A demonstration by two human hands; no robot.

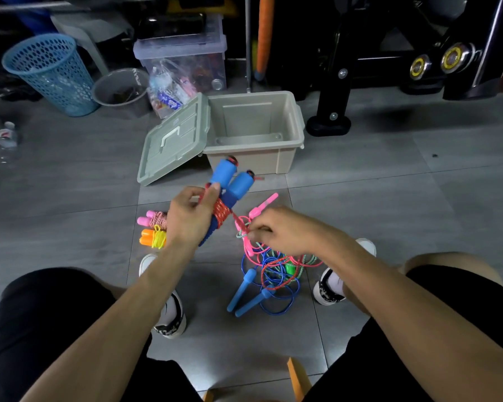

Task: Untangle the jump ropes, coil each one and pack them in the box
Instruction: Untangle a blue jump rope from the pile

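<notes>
Head view: left hand (pixel 188 216) grips blue handles (pixel 230 181) bound in red rope (pixel 222 211); right hand (pixel 282 230) seemingly pinches its strand near tangled cords (pixel 273 271).

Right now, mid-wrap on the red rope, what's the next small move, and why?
Probably another turn: the left hand grips the two blue foam handles with the red speckled rope partly wound, while the right hand pinches the taut rope running into the tangled rope pile.
</notes>
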